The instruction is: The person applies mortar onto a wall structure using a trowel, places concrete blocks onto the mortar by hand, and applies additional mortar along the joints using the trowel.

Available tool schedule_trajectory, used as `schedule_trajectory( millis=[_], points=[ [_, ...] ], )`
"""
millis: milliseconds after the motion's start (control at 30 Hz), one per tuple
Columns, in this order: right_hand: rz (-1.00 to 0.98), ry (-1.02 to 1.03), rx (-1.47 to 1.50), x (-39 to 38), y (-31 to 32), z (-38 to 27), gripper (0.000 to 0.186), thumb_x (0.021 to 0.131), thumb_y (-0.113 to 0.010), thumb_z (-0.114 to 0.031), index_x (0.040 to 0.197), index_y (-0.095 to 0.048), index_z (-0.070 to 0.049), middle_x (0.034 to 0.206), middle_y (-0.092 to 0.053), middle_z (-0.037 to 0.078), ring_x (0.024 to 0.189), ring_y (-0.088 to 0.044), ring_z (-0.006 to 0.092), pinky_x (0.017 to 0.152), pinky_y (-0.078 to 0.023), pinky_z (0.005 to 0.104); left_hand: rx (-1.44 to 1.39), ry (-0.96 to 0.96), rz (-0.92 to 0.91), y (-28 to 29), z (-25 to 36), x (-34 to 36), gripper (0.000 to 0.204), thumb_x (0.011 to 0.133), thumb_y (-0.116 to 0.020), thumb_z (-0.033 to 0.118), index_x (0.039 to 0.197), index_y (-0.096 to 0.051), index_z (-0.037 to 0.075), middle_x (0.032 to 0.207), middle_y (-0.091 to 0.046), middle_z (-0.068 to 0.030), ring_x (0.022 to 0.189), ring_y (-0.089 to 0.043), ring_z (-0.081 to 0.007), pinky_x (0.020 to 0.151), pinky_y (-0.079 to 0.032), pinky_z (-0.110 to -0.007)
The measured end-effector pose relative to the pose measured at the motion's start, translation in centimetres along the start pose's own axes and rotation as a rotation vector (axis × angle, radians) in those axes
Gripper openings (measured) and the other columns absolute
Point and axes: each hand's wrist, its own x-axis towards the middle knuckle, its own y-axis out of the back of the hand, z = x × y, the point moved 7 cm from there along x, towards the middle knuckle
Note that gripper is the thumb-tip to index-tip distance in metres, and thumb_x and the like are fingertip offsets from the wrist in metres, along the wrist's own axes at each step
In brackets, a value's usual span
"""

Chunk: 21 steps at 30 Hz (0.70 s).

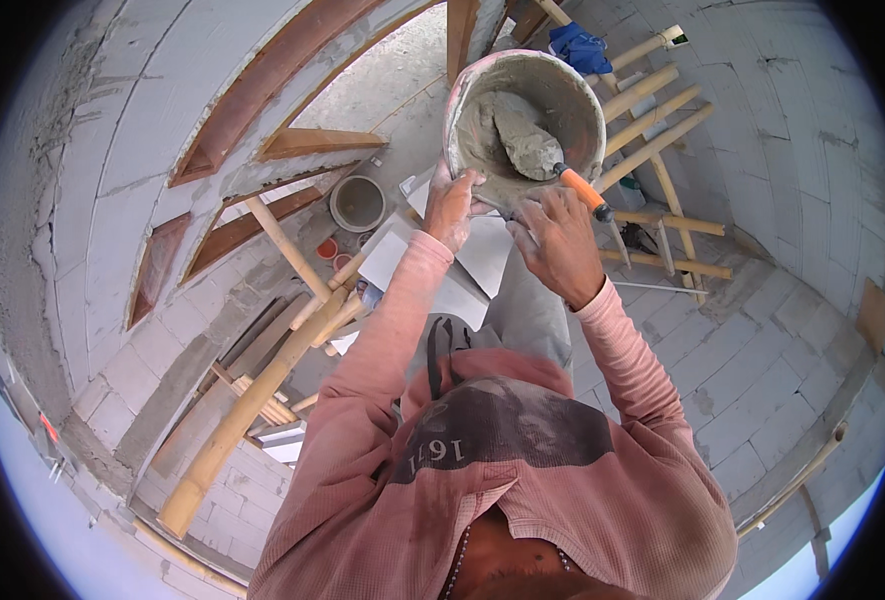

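Observation:
A round bucket (577, 105) of grey mortar (482, 135) is held up in front of me. A mortar-coated trowel (524, 140) lies inside, its orange handle (582, 190) sticking out over the near rim. My left hand (454, 205) grips the bucket at its lower left edge, fingers pressed to the rim. My right hand (560, 240) is closed on the bucket's near rim at the lower right, beside and just under the trowel handle; some fingertips are hidden.
Bamboo scaffolding (652, 150) with a blue cloth (577, 48) is at right, more poles (217, 450) at left. Block walls (802, 130) and wood-framed openings (312, 142) surround me. Below are white boards (387, 262), another bucket (357, 180) and red containers (327, 248).

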Motion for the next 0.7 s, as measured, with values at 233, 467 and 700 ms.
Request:
schedule_trajectory(
  millis=[233, 467, 700],
  points=[
    [-0.234, -0.361, -0.129, -3.9, -12.0, 10.2, 0.033, 0.080, -0.071, -0.019, 0.108, -0.061, -0.006, 0.109, -0.060, 0.013, 0.106, -0.053, 0.0324, 0.084, -0.042, 0.0431, 0.046, 0.115, 0.035, -2.9, -15.8, 8.0, 0.056, 0.087, -0.057, 0.007, 0.141, -0.043, 0.006, 0.127, -0.057, -0.0124, 0.113, -0.057, -0.0215, 0.092, -0.052, -0.034],
    [-0.217, -0.770, 0.119, -6.3, -16.1, 30.2, 0.035, 0.085, -0.066, -0.035, 0.082, -0.063, 0.000, 0.077, -0.064, 0.019, 0.077, -0.063, 0.0396, 0.070, -0.046, 0.0436, 0.251, 0.618, -0.223, -5.7, -23.5, 13.2, 0.121, 0.082, -0.064, 0.070, 0.156, 0.017, 0.019, 0.163, -0.011, -0.0149, 0.141, -0.034, -0.0419, 0.109, -0.040, -0.054],
    [-0.303, -0.911, 0.223, -9.7, -25.1, 47.0, 0.047, 0.089, -0.057, -0.050, 0.101, -0.072, -0.008, 0.099, -0.070, 0.022, 0.096, -0.065, 0.0413, 0.084, -0.048, 0.0435, 0.137, 0.609, 0.460, 20.0, -34.3, 8.8, 0.055, 0.092, -0.066, 0.045, 0.122, -0.062, -0.001, 0.116, -0.067, -0.0164, 0.112, -0.062, -0.0245, 0.096, -0.049, -0.037]
  ],
)
